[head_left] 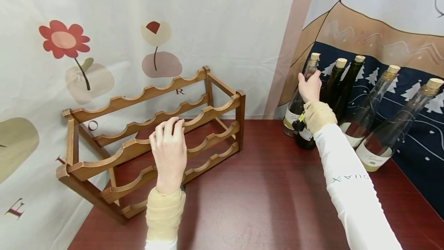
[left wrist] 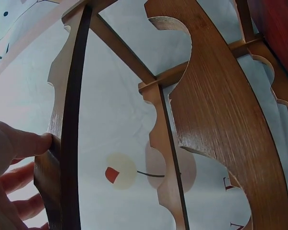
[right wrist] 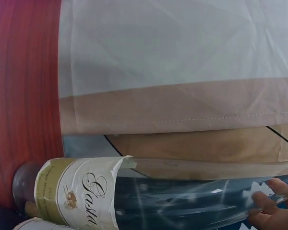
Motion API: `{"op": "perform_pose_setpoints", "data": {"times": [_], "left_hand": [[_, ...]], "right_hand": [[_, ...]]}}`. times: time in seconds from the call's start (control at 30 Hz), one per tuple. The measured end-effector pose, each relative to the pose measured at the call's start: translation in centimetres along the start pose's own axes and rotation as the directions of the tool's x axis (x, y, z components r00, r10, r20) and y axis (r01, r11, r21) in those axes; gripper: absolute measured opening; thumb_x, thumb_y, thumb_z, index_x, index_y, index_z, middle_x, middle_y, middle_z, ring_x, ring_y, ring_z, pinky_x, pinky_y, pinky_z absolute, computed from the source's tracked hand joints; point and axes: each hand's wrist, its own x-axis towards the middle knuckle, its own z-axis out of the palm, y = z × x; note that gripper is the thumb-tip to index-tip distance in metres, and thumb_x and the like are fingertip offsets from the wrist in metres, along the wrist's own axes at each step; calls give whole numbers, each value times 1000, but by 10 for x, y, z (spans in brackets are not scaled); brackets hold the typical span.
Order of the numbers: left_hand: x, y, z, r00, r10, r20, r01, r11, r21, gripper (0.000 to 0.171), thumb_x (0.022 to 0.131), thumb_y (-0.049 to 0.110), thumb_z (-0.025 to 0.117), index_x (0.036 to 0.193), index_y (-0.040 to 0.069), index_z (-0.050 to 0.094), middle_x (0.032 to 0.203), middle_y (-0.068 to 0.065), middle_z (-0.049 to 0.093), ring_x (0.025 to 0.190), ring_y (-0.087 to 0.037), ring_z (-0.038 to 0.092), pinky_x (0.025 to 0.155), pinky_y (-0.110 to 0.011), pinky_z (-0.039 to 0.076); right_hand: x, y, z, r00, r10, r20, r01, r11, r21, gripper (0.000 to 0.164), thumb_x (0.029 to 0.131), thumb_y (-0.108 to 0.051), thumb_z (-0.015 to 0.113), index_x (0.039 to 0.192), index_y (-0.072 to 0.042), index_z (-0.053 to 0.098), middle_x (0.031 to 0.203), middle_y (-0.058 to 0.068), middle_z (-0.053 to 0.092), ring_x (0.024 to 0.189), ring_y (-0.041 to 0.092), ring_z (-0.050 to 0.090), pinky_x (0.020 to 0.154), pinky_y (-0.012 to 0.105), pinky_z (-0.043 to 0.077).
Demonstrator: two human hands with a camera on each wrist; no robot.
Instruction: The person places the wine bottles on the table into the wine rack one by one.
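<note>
The left hand (head_left: 169, 150) grips the wooden rack (head_left: 133, 148) beneath it, the right hand (head_left: 310, 88) the leftmost bottle's neck (head_left: 311, 66).

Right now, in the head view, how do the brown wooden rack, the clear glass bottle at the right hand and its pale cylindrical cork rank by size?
1. Brown wooden rack
2. Clear glass bottle, partly hidden by the right hand
3. Pale cylindrical cork
</note>
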Motion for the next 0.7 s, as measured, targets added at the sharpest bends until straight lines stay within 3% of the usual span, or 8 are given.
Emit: {"op": "perform_pose_setpoints", "data": {"times": [0.13, 0.47, 0.7], "left_hand": [[0, 0, 0, 1000, 2, -1, -2, 1000, 1, 16, 93, 8, 56, 104, 3, 67, 112, -11, 64, 103, -35, 54, 81, -50, 41], [-1, -1, 0, 1000, 1, -12, -1, 1000, -8, 16, 93, 7, 57, 104, 2, 67, 112, -11, 64, 103, -35, 54, 81, -49, 40], [-1, -2, 1, 1000, -2, -23, 2, 1000, -13, 16, 92, 7, 57, 103, 2, 67, 112, -11, 65, 103, -34, 54, 81, -49, 40]], "right_hand": [[-2, 1, 0, 1000, -28, -8, 28, 999, -17, 41, 97, -24, 45, 127, 1, 36, 110, 14, 49, 113, 34, 50, 101, 41, 39], [-9, 4, 1, 995, -100, -11, 100, 995, -32, 38, 98, -19, 44, 129, 2, 37, 119, 22, 52, 111, 34, 52, 98, 42, 41], [-12, 5, 0, 984, -180, 5, 180, 980, -79, 36, 98, -18, 46, 124, 5, 39, 114, 24, 55, 105, 37, 55, 94, 46, 43]]}}
